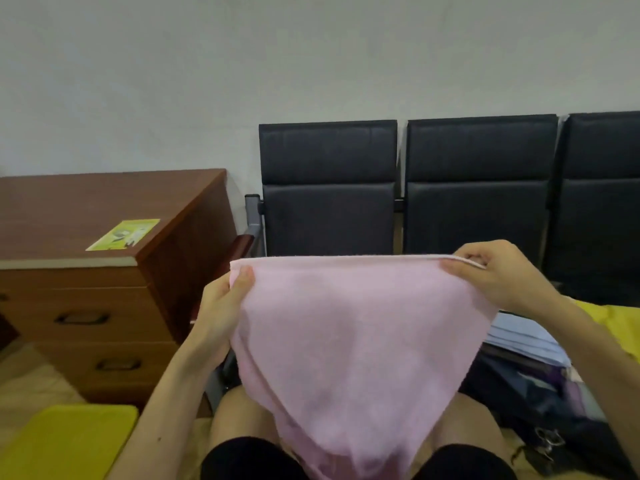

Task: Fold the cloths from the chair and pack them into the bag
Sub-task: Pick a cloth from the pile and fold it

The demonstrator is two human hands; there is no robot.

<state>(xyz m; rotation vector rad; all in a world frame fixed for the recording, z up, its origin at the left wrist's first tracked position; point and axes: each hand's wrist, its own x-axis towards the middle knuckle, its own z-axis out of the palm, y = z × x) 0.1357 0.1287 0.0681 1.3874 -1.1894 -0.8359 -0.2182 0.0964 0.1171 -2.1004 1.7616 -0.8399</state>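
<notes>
A pink cloth (349, 341) hangs in front of me, stretched by its top edge and drooping down to my lap. My left hand (225, 303) pinches its upper left corner, thumb on the front. My right hand (491, 271) pinches the upper right corner. Behind it stands a row of black padded chairs (329, 188). A dark open bag (540, 393) lies at the lower right with a folded pale blue cloth (523, 337) above it. A yellow cloth (616, 323) lies on the seat at the far right.
A brown wooden drawer cabinet (114, 278) stands at the left with a green leaflet (124, 233) on top. A yellow cushion-like object (65, 441) sits at the bottom left. A plain grey wall is behind everything.
</notes>
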